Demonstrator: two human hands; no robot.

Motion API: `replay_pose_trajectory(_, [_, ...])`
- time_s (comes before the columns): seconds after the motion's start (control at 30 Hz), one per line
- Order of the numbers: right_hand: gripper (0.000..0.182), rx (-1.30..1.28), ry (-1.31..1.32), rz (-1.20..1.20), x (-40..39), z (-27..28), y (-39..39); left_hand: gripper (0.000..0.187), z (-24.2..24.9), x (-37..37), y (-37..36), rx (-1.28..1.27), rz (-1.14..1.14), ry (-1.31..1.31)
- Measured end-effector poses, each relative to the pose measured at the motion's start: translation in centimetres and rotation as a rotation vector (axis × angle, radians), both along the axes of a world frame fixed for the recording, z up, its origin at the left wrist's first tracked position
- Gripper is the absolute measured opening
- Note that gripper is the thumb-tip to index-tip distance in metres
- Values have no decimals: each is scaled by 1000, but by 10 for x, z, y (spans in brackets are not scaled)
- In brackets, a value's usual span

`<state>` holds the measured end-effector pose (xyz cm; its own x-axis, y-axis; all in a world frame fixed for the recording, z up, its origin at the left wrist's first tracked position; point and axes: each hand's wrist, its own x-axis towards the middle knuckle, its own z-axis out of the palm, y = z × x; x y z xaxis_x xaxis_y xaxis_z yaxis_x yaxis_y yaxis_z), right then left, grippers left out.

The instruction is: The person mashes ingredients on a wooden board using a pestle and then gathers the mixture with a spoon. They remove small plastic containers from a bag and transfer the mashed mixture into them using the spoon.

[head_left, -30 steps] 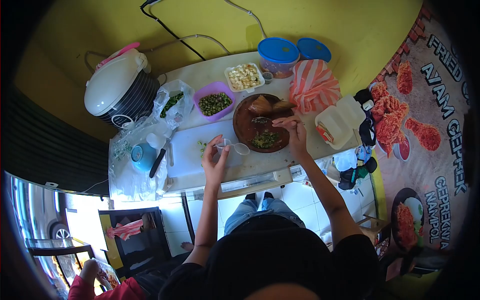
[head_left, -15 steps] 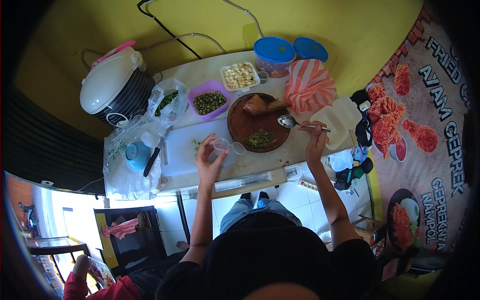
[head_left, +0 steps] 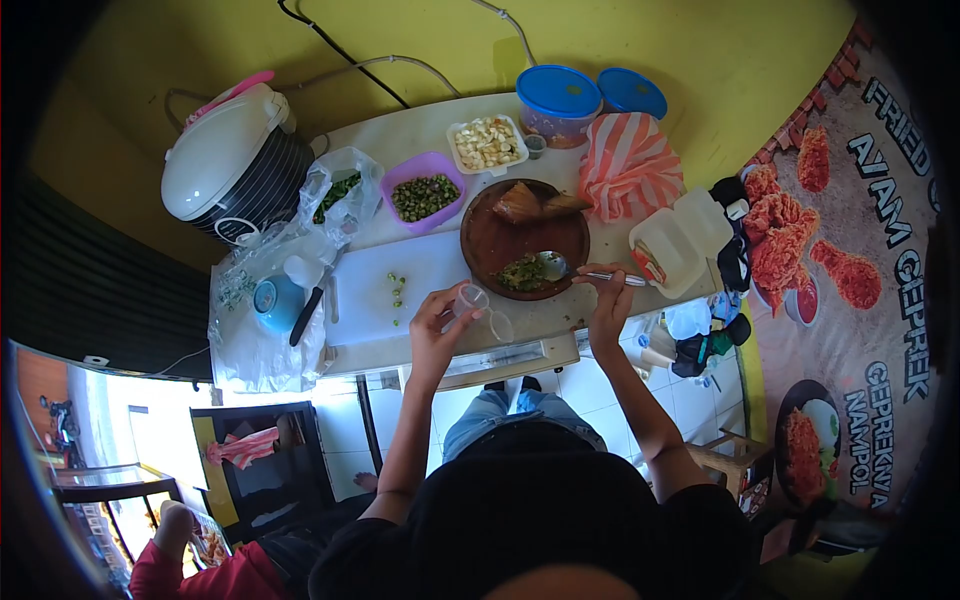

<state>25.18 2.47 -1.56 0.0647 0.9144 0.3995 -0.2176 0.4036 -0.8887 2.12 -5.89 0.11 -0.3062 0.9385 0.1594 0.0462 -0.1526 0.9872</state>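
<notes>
My left hand (head_left: pixel 434 328) pinches a small clear plastic sauce cup (head_left: pixel 469 298) with its hinged lid hanging open. The cup is tilted, close to the near left edge of a round brown mortar (head_left: pixel 497 232). Inside the mortar lie a pestle (head_left: pixel 540 204), towards the back, and a mound of crushed green chili paste (head_left: pixel 519 273) at the front. My right hand (head_left: pixel 607 300) is closed around the handle of a metal spoon (head_left: pixel 551 265). The spoon's bowl rests against the right side of the paste.
A white cutting board (head_left: pixel 365 275) with chopped green bits and a knife (head_left: pixel 306 316) lie left. Behind stand a purple tub (head_left: pixel 458 198), a white tray of garlic-like cloves (head_left: pixel 487 144) and a rice cooker (head_left: pixel 222 165). An open takeaway box (head_left: pixel 672 262) sits right. Another person's red sleeve (head_left: pixel 210 575) shows lower left.
The spoon has come down and left from above the mortar's right rim into the paste. My left hand has brought the cup rightward, nearer the mortar.
</notes>
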Motion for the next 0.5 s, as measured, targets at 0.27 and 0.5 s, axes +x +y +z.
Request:
replay_pose_trajectory(0.27, [30, -38, -33, 39, -13, 8, -6, 46, 14, 9, 6, -188, 51, 136])
replay_pose_trajectory(0.5, [37, -120, -224, 72, 18, 14, 1, 41, 9, -6, 7, -126, -74, 277])
